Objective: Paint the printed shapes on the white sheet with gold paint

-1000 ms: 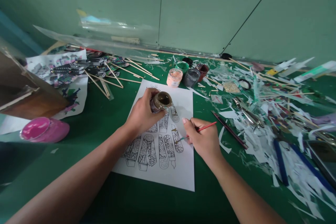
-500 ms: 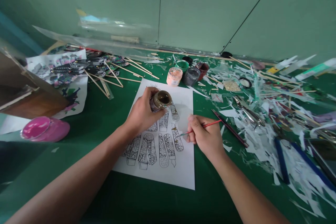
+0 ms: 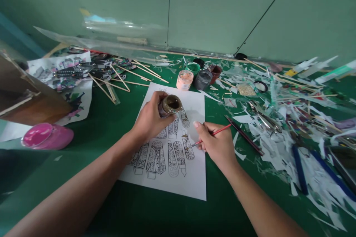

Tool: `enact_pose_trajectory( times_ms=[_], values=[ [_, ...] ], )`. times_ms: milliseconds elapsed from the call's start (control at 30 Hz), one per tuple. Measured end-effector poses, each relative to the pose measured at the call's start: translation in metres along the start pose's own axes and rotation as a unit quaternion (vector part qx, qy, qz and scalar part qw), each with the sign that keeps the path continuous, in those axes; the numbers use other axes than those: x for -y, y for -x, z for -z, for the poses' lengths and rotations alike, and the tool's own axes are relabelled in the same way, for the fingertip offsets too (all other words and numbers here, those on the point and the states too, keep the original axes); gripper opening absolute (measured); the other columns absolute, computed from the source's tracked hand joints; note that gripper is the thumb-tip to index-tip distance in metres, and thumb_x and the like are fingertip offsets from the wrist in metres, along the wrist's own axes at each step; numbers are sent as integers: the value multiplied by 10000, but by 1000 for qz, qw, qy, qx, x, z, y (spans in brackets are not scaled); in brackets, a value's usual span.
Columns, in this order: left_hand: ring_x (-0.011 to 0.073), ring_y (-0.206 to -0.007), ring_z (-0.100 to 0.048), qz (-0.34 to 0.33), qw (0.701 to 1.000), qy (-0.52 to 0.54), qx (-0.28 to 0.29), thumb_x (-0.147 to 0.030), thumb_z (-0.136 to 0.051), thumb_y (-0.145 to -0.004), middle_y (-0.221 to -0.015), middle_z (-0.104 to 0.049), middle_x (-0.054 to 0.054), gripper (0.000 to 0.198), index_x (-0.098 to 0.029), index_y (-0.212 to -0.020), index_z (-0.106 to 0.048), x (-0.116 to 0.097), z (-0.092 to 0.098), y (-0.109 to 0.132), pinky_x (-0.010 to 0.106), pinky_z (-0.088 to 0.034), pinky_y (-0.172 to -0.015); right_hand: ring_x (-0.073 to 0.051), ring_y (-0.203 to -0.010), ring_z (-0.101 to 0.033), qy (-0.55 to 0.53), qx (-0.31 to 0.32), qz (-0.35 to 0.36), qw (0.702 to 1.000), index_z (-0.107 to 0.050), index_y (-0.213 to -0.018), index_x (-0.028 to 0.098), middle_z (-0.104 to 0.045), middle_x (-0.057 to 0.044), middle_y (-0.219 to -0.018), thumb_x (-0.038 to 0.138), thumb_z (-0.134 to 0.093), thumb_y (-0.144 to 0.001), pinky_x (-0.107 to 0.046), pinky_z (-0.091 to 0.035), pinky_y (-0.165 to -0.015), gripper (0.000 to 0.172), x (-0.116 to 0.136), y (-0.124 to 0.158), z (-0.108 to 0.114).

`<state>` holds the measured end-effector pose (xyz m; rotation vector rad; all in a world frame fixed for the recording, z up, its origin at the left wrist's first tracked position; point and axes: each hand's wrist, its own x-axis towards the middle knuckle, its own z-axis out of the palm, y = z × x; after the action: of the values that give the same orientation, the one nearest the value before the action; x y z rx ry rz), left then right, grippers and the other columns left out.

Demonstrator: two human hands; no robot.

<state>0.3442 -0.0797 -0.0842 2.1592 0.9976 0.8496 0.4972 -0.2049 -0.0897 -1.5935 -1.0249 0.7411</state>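
A small open paint jar (image 3: 171, 106) with dark brownish paint inside is gripped by my left hand (image 3: 151, 116), above the upper part of a white paper sheet (image 3: 167, 187). Outlined, patterned shapes are printed on the sheet. Between thumb and fingers my right hand (image 3: 218, 139) holds a thin red paintbrush (image 3: 221, 129). Its tip is at a narrow shape (image 3: 188, 148) on the right side of the paper, which has some brownish-gold patches. My left hand hides part of the drawings.
Behind the paper stand jars of peach (image 3: 185, 80), grey (image 3: 203, 79) and green paint (image 3: 193, 68). Thin wooden sticks (image 3: 119, 77) lie at back left, near a pink container (image 3: 47, 137). Paper scraps, a dark pencil (image 3: 244, 135) and blue-handled pliers (image 3: 299, 170) are at right.
The brush has tilted in my right hand, its tip shifting slightly right and down on the narrow shape. My right thumb has straightened. The left hand and jar stay nearly still.
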Motion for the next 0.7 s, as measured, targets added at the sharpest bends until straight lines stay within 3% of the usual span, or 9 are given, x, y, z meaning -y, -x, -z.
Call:
enact_pose_trajectory(
  times_ms=[700],
  values=[
    [246,-952,-625,2,1000,2,-2,-223,-694,-655,-1050,-625,54,487,-234,-1069,-438,0,0,0,362,-515,-759,-60,-311,-424,26,6,29,999,-387,-454,211,-397,58,-356,387,-553,-860,-171,-352,-319,472,-2,1,1]
  ],
)
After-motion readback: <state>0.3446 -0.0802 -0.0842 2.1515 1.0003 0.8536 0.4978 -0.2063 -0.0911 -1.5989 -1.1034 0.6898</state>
